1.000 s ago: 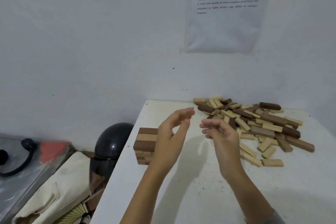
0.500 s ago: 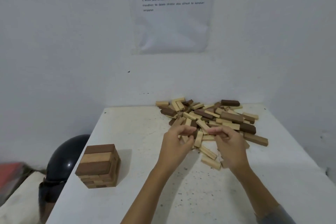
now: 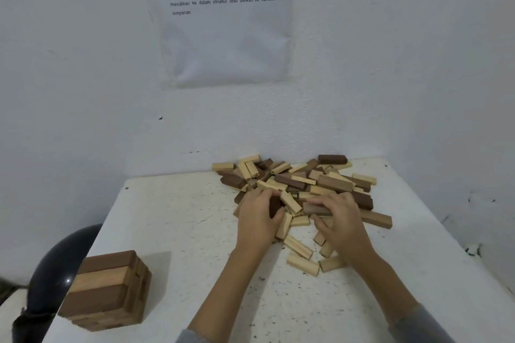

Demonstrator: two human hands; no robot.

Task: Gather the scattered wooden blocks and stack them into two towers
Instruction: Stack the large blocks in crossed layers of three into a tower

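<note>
1. Gripping a dark block [image 3: 274, 206] at the near-left edge of the pile [image 3: 331, 184]: left hand [image 3: 257, 220], fingers curled over the block's top, thumb on its near side.
2. Just right of it, also on the pile's near edge, the right hand [image 3: 341, 220]. Its fingers curl over a brown block [image 3: 315, 208] with the thumb below on the near side, which reads as a pinch grip.
3. Both held blocks touch neighbouring blocks of the pile. Cannot tell whether either is lifted clear.
4. The pile itself is a mix of light, mid-brown and dark wooden blocks, heaped loosely and crossing at all angles. It lies on the table [image 3: 181, 231], with its far side close against the wall [image 3: 83, 92].
5. On the near side of the pile, a few light blocks [image 3: 303, 264] lie flat and single on the table between the two forearms. One is partly hidden under the right wrist.
6. One tower [image 3: 108, 289] stands well left of the pile and nearer the camera, at the table's left edge. It is upright, with crossed layers, three blocks side by side on top, and apart from both hands.
7. Further left of the pile, past the table edge and lower down, a black helmet [image 3: 58, 267] sits just beside the tower.
8. Above the pile, a printed sheet [image 3: 225, 36] hangs on the wall.
9. Well near of the pile, a grey sleeve [image 3: 418, 326] covers the right forearm.
</note>
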